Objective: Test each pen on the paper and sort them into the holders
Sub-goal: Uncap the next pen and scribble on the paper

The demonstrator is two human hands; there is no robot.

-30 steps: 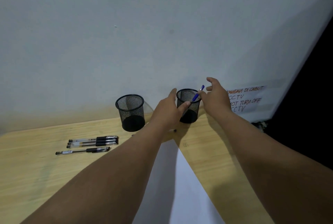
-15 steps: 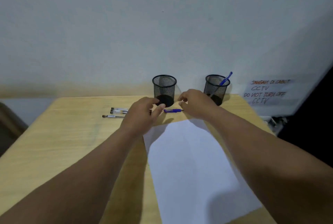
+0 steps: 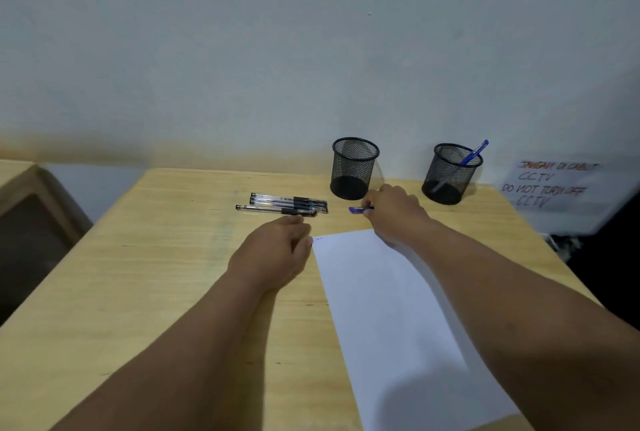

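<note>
Two black mesh holders stand at the back of the wooden table [image 3: 156,274]. The left holder [image 3: 355,167] looks empty; the right holder [image 3: 450,172] has a blue pen [image 3: 472,155] leaning in it. Black pens [image 3: 287,203] lie side by side left of the holders. A white paper [image 3: 398,309] lies in front, with a small scribble at its top left corner. My right hand [image 3: 394,212] pinches the end of a short blue pen piece [image 3: 356,210], seemingly a cap, lying on the table. My left hand [image 3: 277,250] rests by the paper's corner, holding nothing, fingertips just short of the black pens.
The wall rises directly behind the holders. A handwritten paper sign [image 3: 550,184] leans at the right past the table's edge. Another wooden piece of furniture [image 3: 31,216] stands off the left side. Dark space lies beyond the table's right edge.
My right hand left the blue pen in the right holder and came down onto the blue piece on the table. My left hand drew back from the holder to the paper's corner.
</note>
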